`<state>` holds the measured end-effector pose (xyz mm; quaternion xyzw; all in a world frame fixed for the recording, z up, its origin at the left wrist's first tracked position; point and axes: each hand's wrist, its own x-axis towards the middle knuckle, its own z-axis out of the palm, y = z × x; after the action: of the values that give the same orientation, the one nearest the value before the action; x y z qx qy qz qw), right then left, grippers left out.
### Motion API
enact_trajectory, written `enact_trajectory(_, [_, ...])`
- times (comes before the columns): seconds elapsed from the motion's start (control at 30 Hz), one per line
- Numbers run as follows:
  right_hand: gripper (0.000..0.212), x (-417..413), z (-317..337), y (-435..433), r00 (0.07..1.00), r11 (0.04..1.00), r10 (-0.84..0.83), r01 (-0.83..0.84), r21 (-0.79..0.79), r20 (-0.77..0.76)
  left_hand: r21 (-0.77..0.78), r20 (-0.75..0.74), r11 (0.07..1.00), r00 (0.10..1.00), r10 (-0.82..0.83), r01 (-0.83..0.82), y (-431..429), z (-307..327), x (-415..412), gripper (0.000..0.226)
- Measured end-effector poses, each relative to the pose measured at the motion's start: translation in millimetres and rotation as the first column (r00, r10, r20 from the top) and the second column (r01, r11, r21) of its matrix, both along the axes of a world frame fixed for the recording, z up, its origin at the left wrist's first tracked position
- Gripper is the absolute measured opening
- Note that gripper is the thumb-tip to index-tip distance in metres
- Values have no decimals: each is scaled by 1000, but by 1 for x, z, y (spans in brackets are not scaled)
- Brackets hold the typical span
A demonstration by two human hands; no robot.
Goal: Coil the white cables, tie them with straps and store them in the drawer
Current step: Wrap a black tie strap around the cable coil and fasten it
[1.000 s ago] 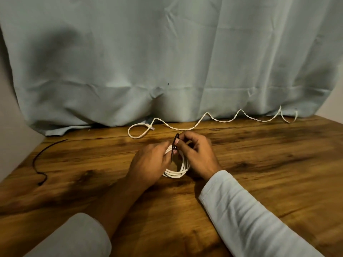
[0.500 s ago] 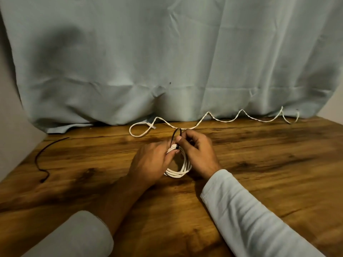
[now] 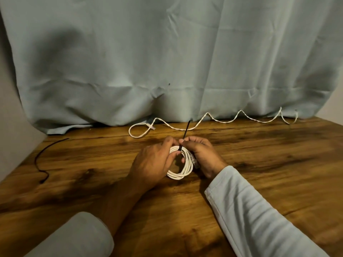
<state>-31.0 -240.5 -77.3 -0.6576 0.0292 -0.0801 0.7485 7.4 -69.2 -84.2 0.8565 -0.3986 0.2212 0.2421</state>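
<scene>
A coiled white cable [image 3: 182, 171] lies on the wooden table [image 3: 269, 164] between my hands. A black strap [image 3: 186, 131] is wrapped round the top of the coil, and its free tail sticks up and away from me. My left hand [image 3: 155, 162] holds the left side of the coil with curled fingers. My right hand [image 3: 201, 154] pinches the strap at the coil's top. A second white cable [image 3: 219, 121] lies uncoiled in waves along the back edge. No drawer is in view.
Another black strap [image 3: 41, 160] lies loose near the table's left edge. A pale blue curtain [image 3: 167, 62] hangs behind the table and touches its back edge. A wall [image 3: 11, 127] borders the left side.
The strap's loop has been drawn tight on the coil, and its tail now stands straight up and longer. Both hands stayed at the coil.
</scene>
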Motion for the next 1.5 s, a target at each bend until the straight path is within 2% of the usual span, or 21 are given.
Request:
enact_trajectory(0.2, [15,3,-2,-3,993,999,17,-12,46,-113,-42,-55,998,998,-38,36,0,-3,0,29])
enact_trajectory(0.3, [13,2,0,-4,989,996,21,-8,91,-145,-68,-36,994,996,-88,85,1,-4,1,32])
enact_trajectory(0.47, [23,-1,4,-6,982,994,31,-12,106,-184,-141,-7,981,991,-134,132,0,-4,0,34])
enact_trajectory(0.6, [6,1,1,-2,983,988,-51,76,136,-179,-158,-25,980,992,-125,120,0,-5,3,32])
enact_trajectory(0.67, [19,4,-3,-1,988,987,-66,86,138,-143,-148,-35,984,994,-105,99,0,-6,5,30])
enact_trajectory(0.8, [28,3,-2,-1,998,994,49,-45,100,-40,-180,-104,983,993,-51,32,1,-9,12,23])
enact_trajectory(0.93, [22,1,-2,-2,988,991,130,-131,-18,-83,-263,-243,963,963,-116,50,3,-11,20,20])
enact_trajectory(1.03, [24,-2,-2,0,986,990,86,-100,-102,-140,-314,-289,946,942,-172,77,2,-12,21,17])
enact_trajectory(1.23, [26,-1,-5,10,992,993,7,-21,-112,-123,-356,-341,932,918,-204,75,2,-13,23,16])
enact_trajectory(1.33, [11,-4,-2,11,991,991,28,-44,-129,-127,-354,-360,932,909,-209,75,1,-13,23,15])
enact_trajectory(1.4, [21,-5,-2,9,991,988,9,-28,-150,-131,-352,-376,933,901,-216,76,1,-12,23,14])
enact_trajectory(1.43, [21,-3,-2,8,989,987,1,-25,-159,-147,-349,-381,934,899,-216,77,1,-12,23,14])
enact_trajectory(1.47, [11,-4,-1,9,988,986,-2,-23,-163,-155,-345,-379,935,900,-214,77,0,-12,23,14])
enact_trajectory(1.5, [13,-3,-2,9,989,987,-6,-18,-160,-150,-341,-374,937,903,-212,79,0,-12,23,14])
